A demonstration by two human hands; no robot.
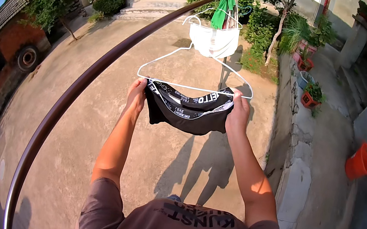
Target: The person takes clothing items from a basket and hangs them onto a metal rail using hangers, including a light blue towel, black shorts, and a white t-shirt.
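Observation:
A pair of black underpants (189,121) with a lettered, patterned waistband is stretched wide in front of me. My left hand (137,93) grips one end of the waistband, thumb on top. The opposite end is in my right hand (239,110). Along the top of the waistband runs the lower bar of a white clothes hanger (167,57), whose ends reach past both hands. Its hook points up and to the left; whether it bears on anything cannot be told. Fingers behind the cloth are hidden.
A dark metal pole (106,51) arcs along my left to the far end, where a white garment (213,40) on a hanger and a green cloth (224,9) hang. Potted plants (312,95) line a low ledge at right. An orange bucket (360,161) stands beyond it.

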